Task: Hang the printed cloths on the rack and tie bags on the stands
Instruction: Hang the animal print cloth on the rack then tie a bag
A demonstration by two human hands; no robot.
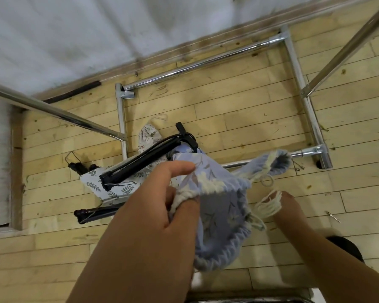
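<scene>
Far left edge is blurred: a pale panel in a wooden frame, not identifiable. A chrome tube slants in from the left edge with its upper end out of view. Black clip bar lies across a leaf-print cloth on the plank floor. A second dark bar lies nearer, its right end hidden behind the left hand. A white printed bag lies just beyond the black bar, partly covered by it. The left hand fills the near centre, forearm cut off by the bottom edge. Its thumb and curled fingers pinch a fold of the blue drawstring bag, forefinger laid along the top of the fabric. The bag is held up off the floor between both hands. It screens the middle of the near rail of the rack, and its gathered mouth points right. The rack base is a chrome rectangle on the floor near the far wall, with one upright running out at top right. The right hand meets the cream tassel on the bag's cord. Its fingertips are hidden behind the strands, so the grip cannot be told. A small screw lies to its right, and a dark rounded shape, partly hidden by the right forearm, shows near right.
</scene>
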